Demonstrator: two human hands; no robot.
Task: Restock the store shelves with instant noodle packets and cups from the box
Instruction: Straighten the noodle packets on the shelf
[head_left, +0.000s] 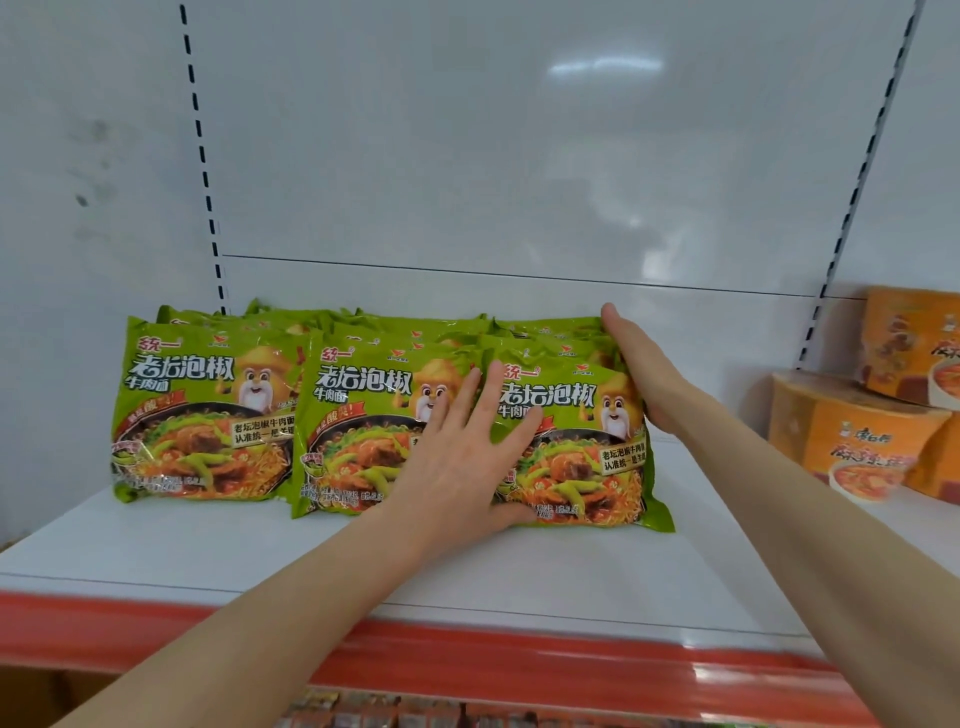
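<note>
The left grip (462, 457) lies flat, fingers spread, on the green noodle packets (208, 410); the right grip (644, 374), fingers straight, presses their right side; three stacks stand on the shelf (156, 545), orange cups (852, 441) nearby; much shelf seemingly awaits stock; box unseen.

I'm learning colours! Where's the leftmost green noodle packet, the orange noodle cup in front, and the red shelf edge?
leftmost green noodle packet (202, 410), head view, middle of its front.
front orange noodle cup (852, 441), head view, its side wall.
red shelf edge (467, 660), head view, middle of the strip.
</note>
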